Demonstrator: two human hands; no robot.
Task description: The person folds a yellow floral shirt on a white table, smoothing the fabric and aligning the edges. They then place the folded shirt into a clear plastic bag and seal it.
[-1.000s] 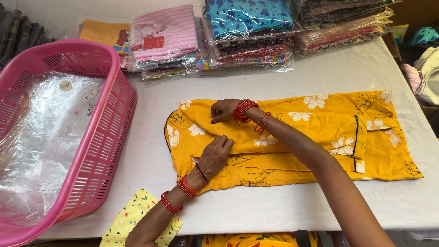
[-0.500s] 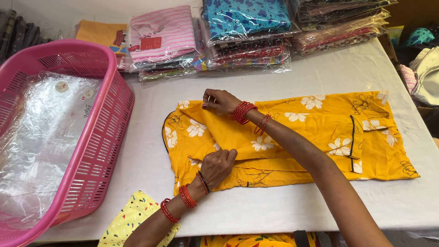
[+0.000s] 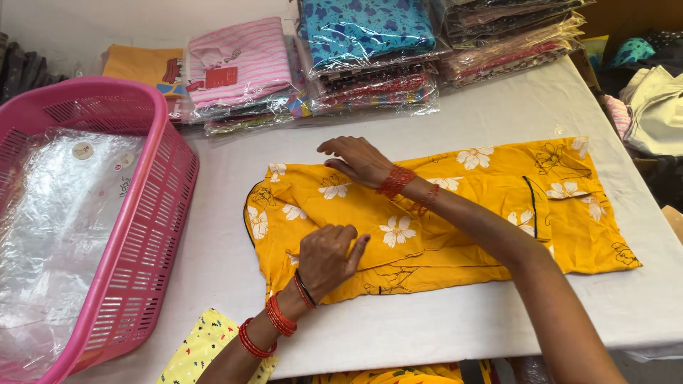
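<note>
A yellow garment with white flowers lies folded lengthwise on the white table. My left hand rests on its near fold, fingers curled and pressing the cloth. My right hand lies flat with fingers spread on the garment's far edge near the neckline. Red bangles ring both wrists. Neither hand grips anything.
A pink plastic basket holding clear plastic bags stands at the left. Stacks of bagged clothes line the table's far edge. A yellow printed cloth hangs at the near edge. More clothes sit at the right.
My right hand has slid from the garment's middle up to its far edge and opened flat. My left hand has pressed the near fold down.
</note>
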